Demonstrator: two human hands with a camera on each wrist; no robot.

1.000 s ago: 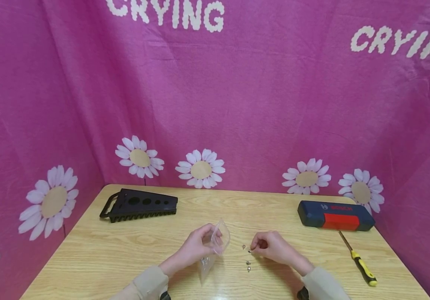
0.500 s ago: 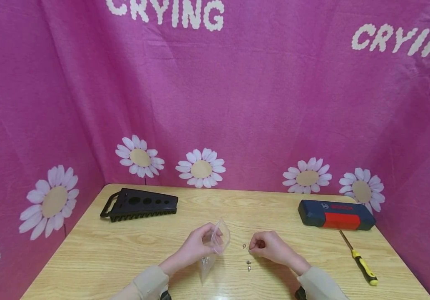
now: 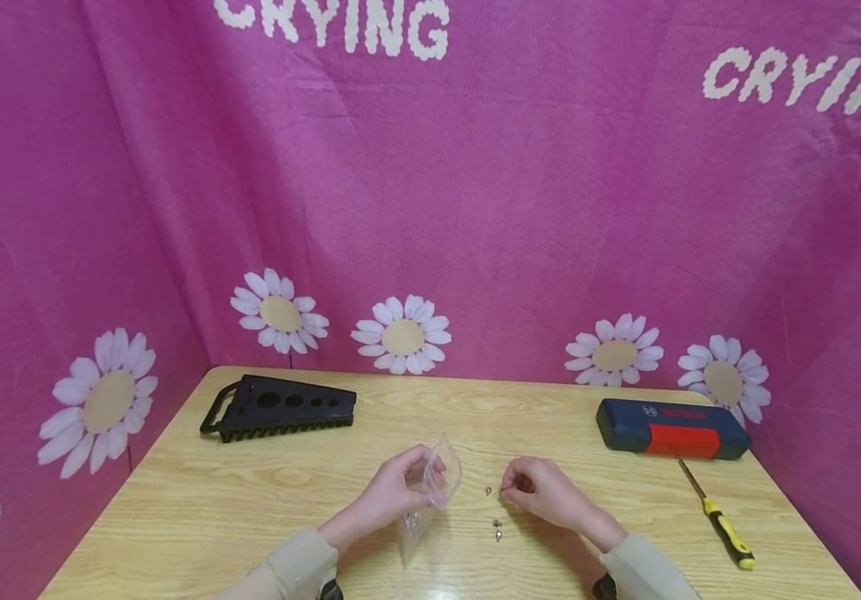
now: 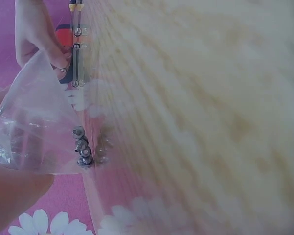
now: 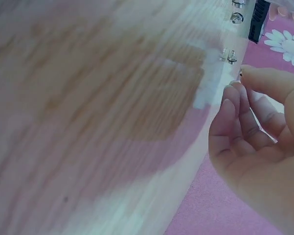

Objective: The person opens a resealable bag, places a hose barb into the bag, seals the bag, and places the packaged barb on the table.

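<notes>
A clear plastic bag (image 3: 417,533) is gripped by my left hand (image 3: 392,492), its mouth spread towards the right. Several small metal screws (image 4: 83,147) lie at the bottom of the bag in the left wrist view. My right hand (image 3: 546,493) is just right of the bag, thumb and fingertips pinching a small metal screw (image 4: 63,70) that is mostly hidden. On the table between the hands lie a few loose screws: one far screw (image 3: 488,492) and a near pair of screws (image 3: 498,530).
A black wrench rack (image 3: 287,408) lies at the back left of the wooden table (image 3: 265,517). At the back right sits a blue and red Bosch case (image 3: 673,429), with a yellow and black screwdriver (image 3: 726,529) in front. Pink flowered cloth (image 3: 505,208) surrounds the table.
The screw by my right fingertips has come off the table, and the right hand has risen slightly with it. My left hand and the bag stay put.
</notes>
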